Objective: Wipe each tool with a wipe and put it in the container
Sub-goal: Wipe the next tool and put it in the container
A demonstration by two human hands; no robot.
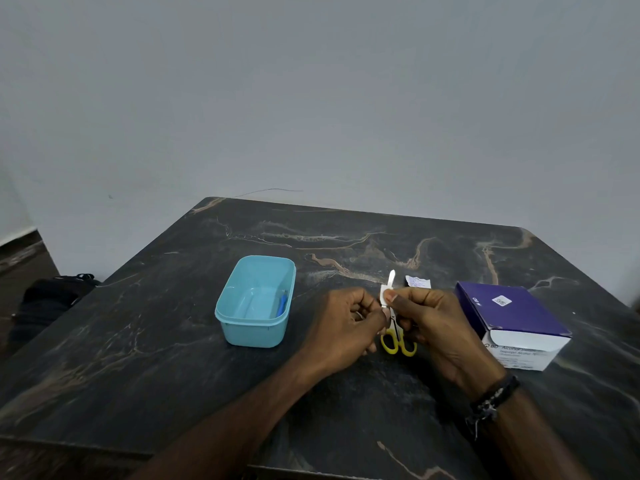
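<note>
Small scissors with yellow handles (398, 344) stand upright between both hands, blades pointing away from me. My left hand (341, 329) grips the scissors around the pivot. My right hand (431, 323) pinches a white wipe (383, 295) folded around the blades, with the blade tip (391, 276) showing above it. A light blue plastic container (255, 301) stands to the left of my hands and holds a thin blue tool (283, 304) along its right wall.
A purple and white box of alcohol swabs (512, 322) sits to the right of my right hand. A torn white wrapper (418, 282) lies on the dark marble table (173, 375) behind my hands. A black bag (52, 299) lies off the table's left edge.
</note>
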